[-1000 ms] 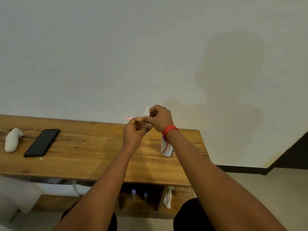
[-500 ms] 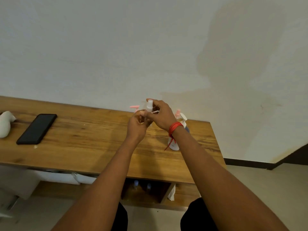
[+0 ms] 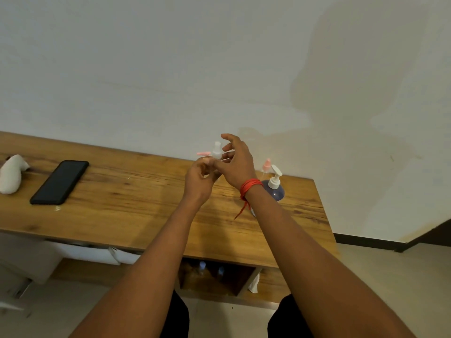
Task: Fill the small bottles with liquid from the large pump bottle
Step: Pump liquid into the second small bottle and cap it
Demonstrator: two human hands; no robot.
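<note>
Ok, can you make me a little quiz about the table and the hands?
1. True or false: the phone lies to the left of the pump bottle.
2. What colour is the thread tied round the right wrist? A) red B) green C) blue
3. Fill the gap: the left hand holds up a small ____ with a white top.

Key: 1 true. 2 A. 3 bottle.
</note>
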